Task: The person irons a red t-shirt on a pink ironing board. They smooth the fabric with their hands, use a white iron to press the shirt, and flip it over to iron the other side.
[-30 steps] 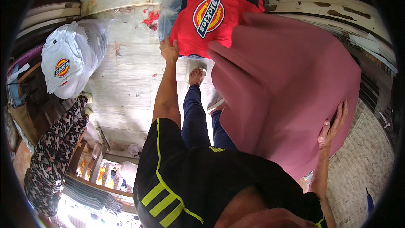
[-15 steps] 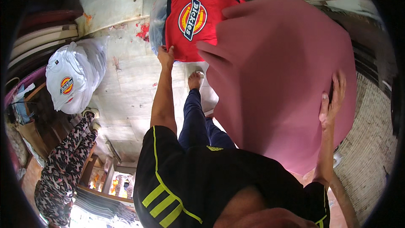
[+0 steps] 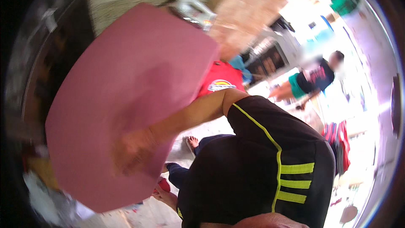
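A broad dusty-pink surface fills the left and middle of the view. My right hand is over its lower part, with the forearm crossing from my shoulder. Motion smears the fingers, so their shape is unclear. Low beside the pink edge, my left hand is closed on red cloth, of which only a small patch shows. The pink surface hides the rest of that cloth. Beyond the upper right edge of the pink surface lies a red garment with a printed emblem, partly covered by my arm.
A white appliance-like object stands behind the pink surface. Another person in a dark top and green shorts is at the far right. Clothes hang near the right side. White plastic lies at the lower left.
The view has swung round sharply, with the pink surface now at the left. My right hand has moved across it. The large red-and-navy shirt by my left hand is mostly out of sight.
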`<state>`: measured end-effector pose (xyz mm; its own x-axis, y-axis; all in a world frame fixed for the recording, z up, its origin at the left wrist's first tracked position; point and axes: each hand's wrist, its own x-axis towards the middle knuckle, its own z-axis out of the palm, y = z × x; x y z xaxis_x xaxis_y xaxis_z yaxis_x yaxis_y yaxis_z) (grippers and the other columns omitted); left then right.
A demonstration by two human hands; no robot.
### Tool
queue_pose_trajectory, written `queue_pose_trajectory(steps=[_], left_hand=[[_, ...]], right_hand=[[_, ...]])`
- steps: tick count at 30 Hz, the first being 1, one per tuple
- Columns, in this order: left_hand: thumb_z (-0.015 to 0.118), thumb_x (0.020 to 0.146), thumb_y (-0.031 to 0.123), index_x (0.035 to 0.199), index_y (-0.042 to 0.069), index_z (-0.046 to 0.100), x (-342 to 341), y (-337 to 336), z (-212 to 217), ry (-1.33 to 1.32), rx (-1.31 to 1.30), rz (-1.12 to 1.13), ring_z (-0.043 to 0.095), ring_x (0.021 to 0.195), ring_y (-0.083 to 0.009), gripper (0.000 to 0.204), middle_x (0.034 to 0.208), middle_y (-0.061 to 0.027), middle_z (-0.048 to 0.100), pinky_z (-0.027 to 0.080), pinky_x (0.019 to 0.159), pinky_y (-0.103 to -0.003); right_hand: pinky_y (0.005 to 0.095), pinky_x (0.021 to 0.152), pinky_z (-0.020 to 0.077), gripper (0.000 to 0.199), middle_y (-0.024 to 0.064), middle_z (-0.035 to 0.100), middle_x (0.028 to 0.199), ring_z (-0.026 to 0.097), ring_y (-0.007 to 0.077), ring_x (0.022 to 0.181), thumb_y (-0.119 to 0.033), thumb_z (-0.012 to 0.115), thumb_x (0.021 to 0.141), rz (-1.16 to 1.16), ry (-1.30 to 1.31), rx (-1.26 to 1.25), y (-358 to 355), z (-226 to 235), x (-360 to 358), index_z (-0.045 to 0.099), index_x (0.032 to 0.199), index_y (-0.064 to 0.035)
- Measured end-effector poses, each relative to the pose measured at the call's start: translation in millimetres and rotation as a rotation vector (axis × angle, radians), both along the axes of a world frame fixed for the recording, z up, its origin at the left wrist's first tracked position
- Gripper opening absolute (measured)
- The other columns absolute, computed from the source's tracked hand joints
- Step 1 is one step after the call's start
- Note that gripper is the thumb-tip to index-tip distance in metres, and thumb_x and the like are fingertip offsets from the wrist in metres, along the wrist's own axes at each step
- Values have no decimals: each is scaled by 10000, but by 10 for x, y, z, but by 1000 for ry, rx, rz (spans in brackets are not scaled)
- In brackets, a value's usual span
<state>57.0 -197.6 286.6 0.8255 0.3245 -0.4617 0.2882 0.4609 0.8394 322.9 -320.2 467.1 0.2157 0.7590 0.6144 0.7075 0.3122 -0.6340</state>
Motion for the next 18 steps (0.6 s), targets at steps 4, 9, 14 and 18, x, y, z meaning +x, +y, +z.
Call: queue_pose_trajectory(steps=[4, 9, 14, 18], left_hand=[[607, 981, 228, 1219, 53, 578, 667, -590, 335, -58, -68, -323, 567, 678, -89, 297, 889, -4, 637, 443, 582, -236], [610, 982, 212, 1218, 48, 583, 1162, -1569, 979, -181, -169, -610, 578, 699, -91, 289, 920, -15, 645, 453, 597, -239], [613, 983, 196, 1218, 43, 589, 1518, -2380, 1439, -232, -189, -782, 588, 720, -94, 281, 951, -27, 653, 464, 613, -242], [612, 983, 178, 1231, 17, 583, 1643, -2835, 1586, -385, -119, -815, 609, 835, -110, 297, 1045, -57, 652, 487, 720, -256]], right_hand=[[433, 607, 459, 150, 103, 615, 757, 622, 301, 716, -201, 645, 920, -72, 175, -208, -1258, -116, -587, 635, 992, -70], [422, 679, 509, 295, 109, 683, 872, 669, 280, 819, -276, 706, 886, -326, 320, -615, -2698, -167, -1048, 633, 1079, -64], [505, 950, 472, 814, 271, 558, 1244, 565, 433, 1144, -270, 836, 684, -696, 364, -679, -3078, -66, -1233, 445, 1335, 23], [500, 950, 483, 757, 271, 571, 1215, 575, 424, 1148, -190, 788, 719, -969, 381, -650, -3244, -76, -1337, 426, 1341, 46]])
